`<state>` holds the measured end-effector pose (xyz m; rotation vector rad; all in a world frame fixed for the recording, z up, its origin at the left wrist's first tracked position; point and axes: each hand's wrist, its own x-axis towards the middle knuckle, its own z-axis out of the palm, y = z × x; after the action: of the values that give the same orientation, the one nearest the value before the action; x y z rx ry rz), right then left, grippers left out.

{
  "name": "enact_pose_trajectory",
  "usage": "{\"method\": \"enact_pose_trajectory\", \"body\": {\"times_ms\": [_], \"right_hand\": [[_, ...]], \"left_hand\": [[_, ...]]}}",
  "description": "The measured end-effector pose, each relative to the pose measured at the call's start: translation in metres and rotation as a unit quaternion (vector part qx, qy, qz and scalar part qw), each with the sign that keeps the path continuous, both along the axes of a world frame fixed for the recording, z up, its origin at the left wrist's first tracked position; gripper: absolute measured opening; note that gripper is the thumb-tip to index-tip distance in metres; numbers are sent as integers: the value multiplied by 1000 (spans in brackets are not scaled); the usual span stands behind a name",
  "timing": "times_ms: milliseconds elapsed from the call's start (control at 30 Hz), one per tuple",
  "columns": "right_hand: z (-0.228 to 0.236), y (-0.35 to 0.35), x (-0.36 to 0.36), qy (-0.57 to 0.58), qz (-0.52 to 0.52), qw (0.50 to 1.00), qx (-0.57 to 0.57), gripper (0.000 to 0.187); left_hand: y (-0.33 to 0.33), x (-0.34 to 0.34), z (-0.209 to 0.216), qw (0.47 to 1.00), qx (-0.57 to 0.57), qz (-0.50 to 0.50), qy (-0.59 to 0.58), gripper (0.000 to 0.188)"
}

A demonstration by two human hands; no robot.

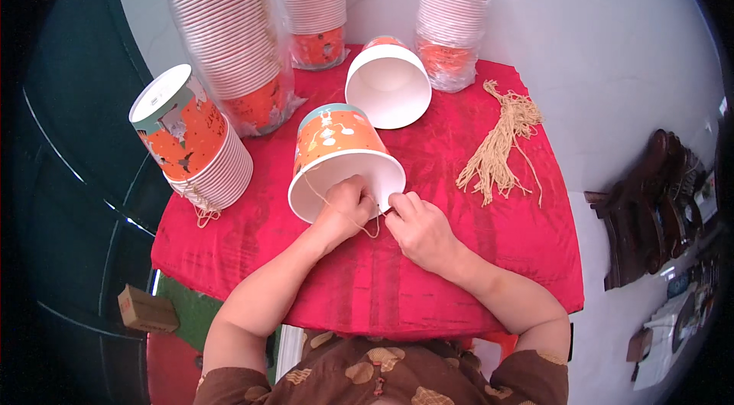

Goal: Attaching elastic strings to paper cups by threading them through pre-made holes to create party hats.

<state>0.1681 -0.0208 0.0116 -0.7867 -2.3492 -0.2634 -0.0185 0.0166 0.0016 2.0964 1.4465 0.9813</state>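
A paper bucket (336, 134) with an orange printed side lies tipped, its white mouth facing me. My left hand (345, 205) reaches into that mouth, its fingers bent together around a thin beige string (375, 234). This string comes over the bucket's left rim, hangs in a loop across my left wrist, and rises between my hands. At the rim's right side, my right hand (420, 228) is closed in a pinch. A small dark bit shows at its fingertips; what it is cannot be made out.
Another bucket (388, 88) lies behind, mouth toward me. Nested buckets (191, 137) with string at the rim lean at left. Tall plastic-wrapped bucket stacks (222, 23) stand along the back. A bundle of beige strings (501, 141) lies right on the red tablecloth (459, 252).
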Motion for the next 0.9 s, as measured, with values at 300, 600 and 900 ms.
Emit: {"method": "enact_pose_trajectory", "body": {"times_ms": [300,600,900], "right_hand": [[-12,16,10,69,16,993,-94,5],[-13,20,9,89,46,987,-127,6],[-16,25,9,136,69,973,-173,3]], "left_hand": [[-5,-1,12,970,-169,-127,-120,16],[-6,8,6,971,-166,-80,-149,19],[-10,10,13,990,-131,-53,-15,15]]}}
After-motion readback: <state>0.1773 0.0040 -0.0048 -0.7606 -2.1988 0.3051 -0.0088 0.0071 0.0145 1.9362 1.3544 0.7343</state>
